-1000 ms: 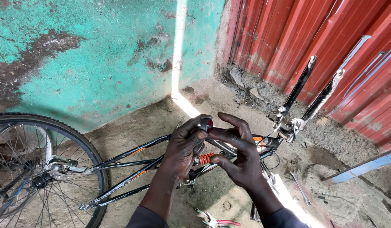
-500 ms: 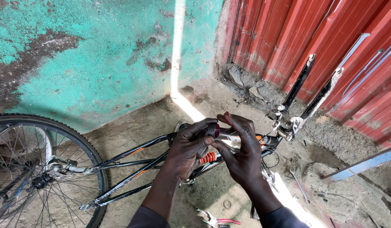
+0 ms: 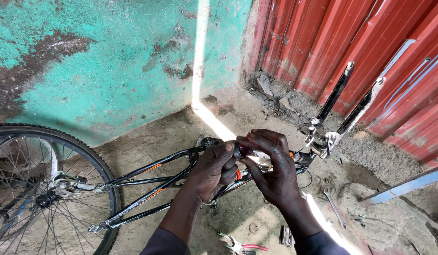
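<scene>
My left hand (image 3: pixel 213 171) and my right hand (image 3: pixel 271 165) meet over an upside-down black bicycle frame (image 3: pixel 148 189). Both pinch a small dark cylindrical part (image 3: pixel 241 151) with a reddish end between their fingertips. Below the hands, an orange piece on the frame shows between them. The front fork (image 3: pixel 344 101) sticks up to the right with no wheel in it. The rear wheel (image 3: pixel 44 189) sits at the far left.
Red-handled pliers (image 3: pixel 240 246) lie on the dirt floor near my arms, and a wrench (image 3: pixel 334 210) lies to the right. A turquoise wall (image 3: pixel 110 61) stands behind, a red corrugated metal sheet (image 3: pixel 370 42) at right. A blue bar (image 3: pixel 408 186) leans at the right edge.
My hands have stayed together on the small part, with the fingers shifting slightly around it. The bicycle has not moved.
</scene>
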